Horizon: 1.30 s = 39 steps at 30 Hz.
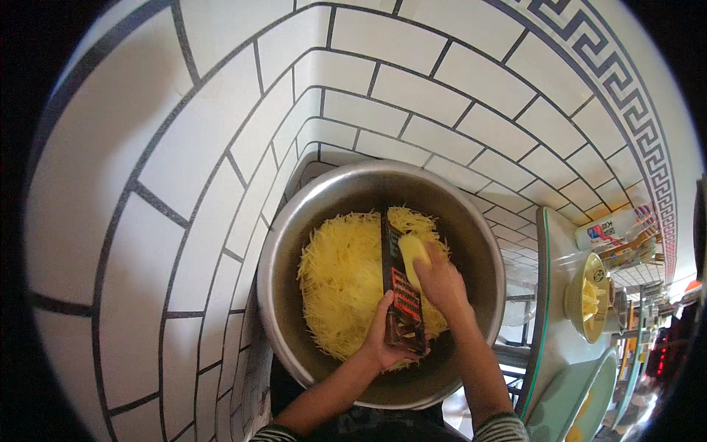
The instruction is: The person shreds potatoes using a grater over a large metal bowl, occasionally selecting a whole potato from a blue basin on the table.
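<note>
A large round metal pot (279, 331) stands in front of me, with a heap of pale yellow shreds (342, 276), likely potato, inside it. My left hand (389, 340) grips the lower end of a dark grater (406, 298), which is held tilted over the heap. Against the grater's upper part, my right hand (442, 276) presses a peeled yellow piece (411, 254), probably a potato. The fingertips around that piece are partly hidden.
White tiled walls meet in a corner behind the pot. On the right, a counter (552, 265) carries a yellow bowl (574, 304) with cut pale pieces, a pale green basin (591, 375) with yellow pieces, and a printed white package (602, 232).
</note>
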### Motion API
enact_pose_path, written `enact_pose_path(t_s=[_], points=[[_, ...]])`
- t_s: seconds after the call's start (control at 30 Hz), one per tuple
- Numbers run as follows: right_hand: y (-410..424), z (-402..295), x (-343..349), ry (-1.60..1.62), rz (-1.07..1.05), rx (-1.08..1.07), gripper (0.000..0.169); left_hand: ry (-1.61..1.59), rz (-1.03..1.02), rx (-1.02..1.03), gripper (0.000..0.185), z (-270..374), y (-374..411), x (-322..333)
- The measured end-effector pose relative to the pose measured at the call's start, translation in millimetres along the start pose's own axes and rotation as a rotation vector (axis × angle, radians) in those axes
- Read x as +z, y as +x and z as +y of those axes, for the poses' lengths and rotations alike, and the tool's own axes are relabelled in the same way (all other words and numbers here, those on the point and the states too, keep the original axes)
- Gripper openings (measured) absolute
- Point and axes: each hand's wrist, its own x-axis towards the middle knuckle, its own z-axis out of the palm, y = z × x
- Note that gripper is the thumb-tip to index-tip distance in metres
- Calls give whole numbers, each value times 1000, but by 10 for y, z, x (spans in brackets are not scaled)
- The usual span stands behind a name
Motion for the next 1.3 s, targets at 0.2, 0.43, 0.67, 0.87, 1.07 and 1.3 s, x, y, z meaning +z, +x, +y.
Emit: enact_pose_path(t_s=[0.2,0.43,0.67,0.87,1.07,1.3], points=[[-1330,129,-165,-21,-92,-145,61,16,47,155,66,-60,-3,-6],[449,221,150,-194,88,25,59,11,25,-33,69,-59,12,193],[-1015,122,-210,-3,-203,-35,56,-10,54,18,69,31,-98,16],[-598,-80,33,-97,-166,88,60,50,161,87,70,-12,-128,183],[291,181,172,-98,153,-122,58,-10,23,11,70,-17,38,12],[-1431,165,-193,22,-215,-25,62,17,122,62,67,-18,-64,-8]])
